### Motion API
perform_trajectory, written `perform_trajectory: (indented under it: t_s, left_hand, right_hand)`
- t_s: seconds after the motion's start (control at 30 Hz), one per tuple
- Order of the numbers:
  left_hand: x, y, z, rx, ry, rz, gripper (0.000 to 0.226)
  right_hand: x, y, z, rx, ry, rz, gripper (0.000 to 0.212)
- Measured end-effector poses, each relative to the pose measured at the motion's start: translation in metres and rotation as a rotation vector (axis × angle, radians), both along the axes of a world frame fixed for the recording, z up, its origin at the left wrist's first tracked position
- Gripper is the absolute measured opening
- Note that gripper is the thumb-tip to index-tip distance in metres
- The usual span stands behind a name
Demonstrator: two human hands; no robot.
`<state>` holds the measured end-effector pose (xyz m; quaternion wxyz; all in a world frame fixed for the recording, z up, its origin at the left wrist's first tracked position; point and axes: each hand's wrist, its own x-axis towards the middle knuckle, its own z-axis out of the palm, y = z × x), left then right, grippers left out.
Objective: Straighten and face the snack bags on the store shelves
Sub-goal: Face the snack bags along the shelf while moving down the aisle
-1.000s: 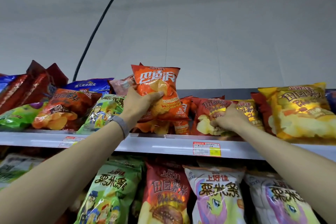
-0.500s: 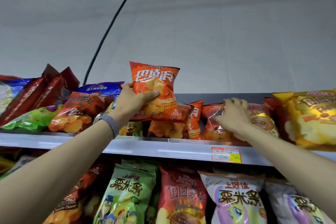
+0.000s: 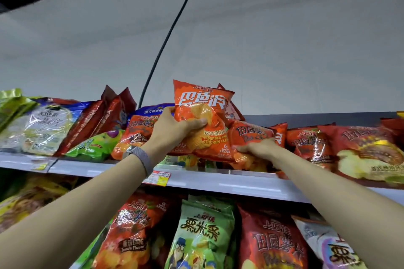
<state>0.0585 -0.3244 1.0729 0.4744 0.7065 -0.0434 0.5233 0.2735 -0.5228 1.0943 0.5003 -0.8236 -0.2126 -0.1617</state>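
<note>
Now, in the head view, we are gripping the orange chip bag (image 3: 200, 116) with our left hand (image 3: 172, 132). The thumb is clamped across the front, and the bag is facing us, nearly upright, just above the front of the top shelf (image 3: 240, 183). That grip is staying as it was a second ago.

What is changing is our right hand (image 3: 260, 148). A moment back it was working a bag farther along the shelf. Now it is reaching in beside the orange bag and lying on the red bag (image 3: 251, 135) slumped there. The fingers are stretched flat, not closed round anything we can see, and their tips are touching the orange bag's lower corner.

We are judging this as clearing a slot: we are pressing the red bag down or aside so the orange one can be stood at the shelf front. The neighbours to the left are lying tilted and unfaced.
</note>
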Motion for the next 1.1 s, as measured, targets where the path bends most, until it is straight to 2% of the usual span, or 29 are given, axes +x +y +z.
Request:
perform_trajectory:
  t_s: [0.03, 0.13, 0.17, 0.27, 0.37, 0.43, 0.53, 0.6, 0.67, 0.77, 0.8, 0.83, 0.93, 0.97, 1.1]
  left_hand:
    - [0.003, -0.001, 0.001, 0.000, 0.010, -0.011, 0.108]
    - [0.016, -0.010, 0.003, 0.006, 0.027, -0.050, 0.103]
    - [0.022, -0.015, 0.004, 0.012, 0.027, -0.064, 0.099]
    - [0.044, -0.031, 0.008, 0.045, 0.043, -0.123, 0.089]
    - [0.072, -0.052, 0.012, 0.106, 0.095, -0.129, 0.110]
    - [0.092, -0.066, 0.013, 0.152, 0.126, -0.094, 0.115]
    - [0.116, -0.080, 0.013, 0.163, 0.182, -0.068, 0.097]
    - [0.129, -0.082, 0.013, 0.137, 0.237, -0.062, 0.094]
    - [0.142, -0.078, 0.016, 0.111, 0.320, -0.114, 0.108]
    - [0.194, -0.051, 0.022, 0.098, 0.462, -0.165, 0.152]
    - [0.201, -0.048, 0.022, 0.083, 0.501, -0.165, 0.159]
    - [0.194, -0.051, 0.019, 0.082, 0.535, -0.180, 0.156]
    - [0.167, -0.073, 0.012, 0.093, 0.566, -0.165, 0.109]
    - [0.165, -0.077, 0.011, 0.104, 0.563, -0.137, 0.104]
    - [0.176, -0.069, 0.011, 0.161, 0.569, -0.162, 0.130]
  right_hand:
    - [-0.003, -0.005, -0.002, -0.003, -0.023, -0.031, 0.169]
    - [-0.032, -0.028, -0.005, -0.024, -0.105, -0.215, 0.135]
    - [-0.035, -0.040, -0.004, -0.041, -0.115, -0.265, 0.132]
    - [-0.027, -0.076, 0.001, -0.091, -0.158, -0.348, 0.142]
    - [-0.029, -0.112, -0.001, -0.095, -0.105, -0.448, 0.141]
    - [-0.030, -0.130, -0.003, -0.089, -0.110, -0.468, 0.137]
    - [-0.028, -0.142, -0.004, -0.108, -0.123, -0.479, 0.136]
    - [-0.025, -0.142, -0.006, -0.130, -0.145, -0.516, 0.137]
    - [-0.024, -0.141, -0.009, -0.152, -0.161, -0.553, 0.135]
    - [-0.024, -0.138, -0.012, -0.196, -0.190, -0.587, 0.128]
    - [-0.024, -0.138, -0.013, -0.196, -0.195, -0.600, 0.125]
    - [-0.025, -0.138, -0.015, -0.191, -0.204, -0.617, 0.124]
    - [-0.023, -0.137, -0.019, -0.177, -0.237, -0.666, 0.117]
    - [-0.022, -0.136, -0.020, -0.172, -0.246, -0.676, 0.113]
    - [-0.022, -0.132, -0.020, -0.172, -0.236, -0.669, 0.110]
